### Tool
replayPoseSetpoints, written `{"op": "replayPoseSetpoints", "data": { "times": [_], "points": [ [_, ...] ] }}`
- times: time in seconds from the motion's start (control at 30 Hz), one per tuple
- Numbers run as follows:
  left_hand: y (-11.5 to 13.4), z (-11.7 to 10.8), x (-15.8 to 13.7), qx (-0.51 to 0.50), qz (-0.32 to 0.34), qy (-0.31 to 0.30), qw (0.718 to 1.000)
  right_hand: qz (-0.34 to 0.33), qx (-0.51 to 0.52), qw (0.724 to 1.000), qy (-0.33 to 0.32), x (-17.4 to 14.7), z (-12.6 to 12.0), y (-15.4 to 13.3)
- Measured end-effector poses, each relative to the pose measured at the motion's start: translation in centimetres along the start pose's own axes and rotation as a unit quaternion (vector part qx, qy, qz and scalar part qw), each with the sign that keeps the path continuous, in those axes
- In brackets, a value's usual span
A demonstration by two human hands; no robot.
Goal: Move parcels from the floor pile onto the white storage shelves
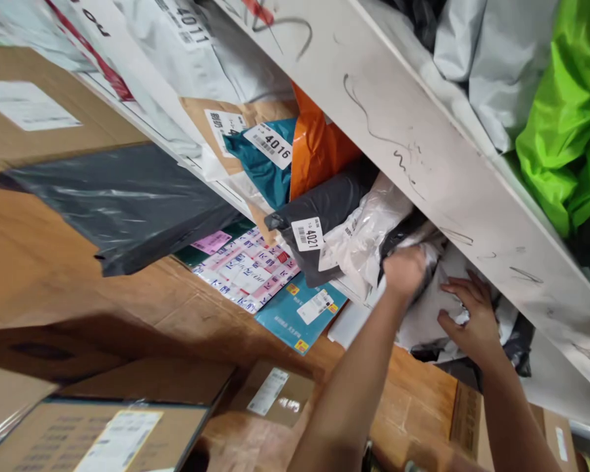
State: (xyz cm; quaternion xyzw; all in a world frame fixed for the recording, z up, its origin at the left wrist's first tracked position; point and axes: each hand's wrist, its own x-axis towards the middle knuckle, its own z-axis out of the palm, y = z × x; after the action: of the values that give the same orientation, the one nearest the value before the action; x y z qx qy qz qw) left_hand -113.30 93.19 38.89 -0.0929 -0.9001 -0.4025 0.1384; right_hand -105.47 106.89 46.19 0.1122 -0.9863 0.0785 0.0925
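Note:
My left hand (404, 270) is closed among the parcels on the shelf, its fingers curled round the edge of a plastic mailing bag (431, 257); the fingertips are hidden. To its right, my right hand (473, 316) has its fingers spread against a whitish mailing bag (450, 298). Left of my hands lie a crumpled white plastic parcel (373, 226) and a dark grey parcel (324, 203) labelled 4021. Beyond them a teal parcel (263, 174) labelled 4016 leans beside an orange bag (319, 147).
A white shelf board (403, 144) with scribbles runs diagonally above my hands. Green (565, 124) and grey bags lie over it. A black bag (122, 200) juts out at left. Below are a blue flat parcel (295, 314), a patterned parcel (248, 265) and cardboard boxes (177, 432).

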Motion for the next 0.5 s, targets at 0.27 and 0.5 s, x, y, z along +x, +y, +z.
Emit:
{"op": "replayPoseSetpoints", "data": {
  "times": [0.27,0.5],
  "points": [
    [0.2,-1.6,-3.0,-0.012,0.177,0.074,0.981,-0.04,0.055,0.997,0.021,1.1,1.6,-0.5],
    [-1.2,-5.1,0.1,0.023,-0.073,0.009,0.997,-0.027,0.011,0.999,0.027,1.0,1.1,-3.0]
  ]
}}
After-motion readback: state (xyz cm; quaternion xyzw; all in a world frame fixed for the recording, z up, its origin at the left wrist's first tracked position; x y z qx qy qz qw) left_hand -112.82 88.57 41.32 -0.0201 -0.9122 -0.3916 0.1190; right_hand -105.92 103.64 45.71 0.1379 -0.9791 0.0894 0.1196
